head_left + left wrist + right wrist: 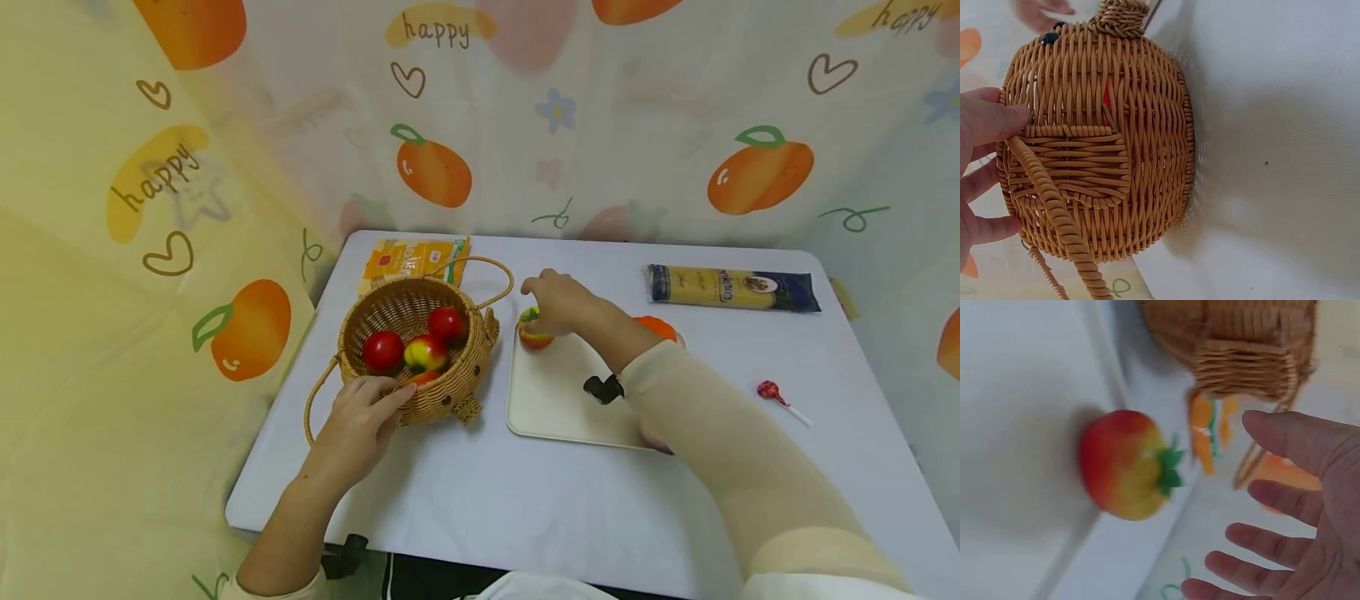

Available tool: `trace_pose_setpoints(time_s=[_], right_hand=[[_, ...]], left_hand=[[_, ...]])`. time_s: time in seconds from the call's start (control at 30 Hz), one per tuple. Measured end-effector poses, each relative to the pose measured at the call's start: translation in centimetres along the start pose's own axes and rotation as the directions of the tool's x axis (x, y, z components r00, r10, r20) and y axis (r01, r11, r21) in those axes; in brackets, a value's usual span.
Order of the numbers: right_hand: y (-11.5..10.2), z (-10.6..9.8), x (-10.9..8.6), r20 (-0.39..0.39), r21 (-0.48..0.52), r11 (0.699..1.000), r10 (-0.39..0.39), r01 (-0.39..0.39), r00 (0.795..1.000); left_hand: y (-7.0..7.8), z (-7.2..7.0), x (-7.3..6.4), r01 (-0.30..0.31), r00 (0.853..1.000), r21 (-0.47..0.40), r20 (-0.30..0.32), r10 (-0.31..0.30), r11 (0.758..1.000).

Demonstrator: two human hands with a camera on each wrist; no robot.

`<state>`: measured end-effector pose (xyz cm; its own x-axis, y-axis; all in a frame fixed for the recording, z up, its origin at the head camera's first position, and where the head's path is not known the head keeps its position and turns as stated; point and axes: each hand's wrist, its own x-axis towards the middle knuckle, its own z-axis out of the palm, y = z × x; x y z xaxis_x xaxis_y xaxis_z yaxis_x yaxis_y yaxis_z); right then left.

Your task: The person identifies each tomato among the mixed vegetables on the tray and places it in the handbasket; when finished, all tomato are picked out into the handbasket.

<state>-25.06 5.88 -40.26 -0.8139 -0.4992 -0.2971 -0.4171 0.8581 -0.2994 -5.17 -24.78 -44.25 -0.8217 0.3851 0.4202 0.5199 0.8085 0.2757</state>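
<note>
At the near left rim of a wicker basket (457, 392) my left hand (363, 421) holds on, its thumb (1000, 122) on the outer weave. Two red apples (383, 352), a red-and-yellow fruit (426, 353) and a partly hidden orange-red piece (426, 377) lie inside. My right hand (562, 302) is over the tray's far left corner, fingers spread and holding nothing. Right by it, a red-and-yellow fruit with green leaves on top (1125, 465) sits on the cream tray (555, 400), apart from the fingers in the right wrist view.
An orange item (656, 327) and a purple item (658, 446) show at the tray's right side, partly behind my sleeve. A yellow packet (408, 257) lies behind the basket. To the right are a long blue-and-yellow pack (731, 287) and a red lollipop (770, 390).
</note>
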Motion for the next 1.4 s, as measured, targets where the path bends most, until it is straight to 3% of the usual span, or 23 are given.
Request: trace_pose_setpoints(time_s=[0.27, 0.77, 1.07, 1.4], right_hand=[[1.7, 3.0, 2.1, 0.090, 0.017, 0.996, 0.085, -0.087, 0.992], [2.4, 4.6, 2.3, 0.067, 0.061, 0.995, 0.076, -0.081, 0.995], [3.4, 3.2, 0.8, 0.025, 0.096, 0.991, 0.091, -0.093, 0.996], [2.6, -0.8, -1.7, -0.081, 0.073, 0.997, 0.021, -0.015, 0.997]], left_hand=[[-0.1, -0.1, 0.0, -0.007, 1.000, 0.001, -0.009, 0.007, 1.000], [0.0, -0.1, 0.0, -0.007, 1.000, -0.003, -0.009, 0.007, 1.000], [0.0, -0.1, -0.1, 0.000, 1.000, 0.002, 0.003, 0.000, 1.000], [-0.1, 0.0, -0.1, -0.011, 1.000, 0.010, -0.010, 0.012, 1.000]])
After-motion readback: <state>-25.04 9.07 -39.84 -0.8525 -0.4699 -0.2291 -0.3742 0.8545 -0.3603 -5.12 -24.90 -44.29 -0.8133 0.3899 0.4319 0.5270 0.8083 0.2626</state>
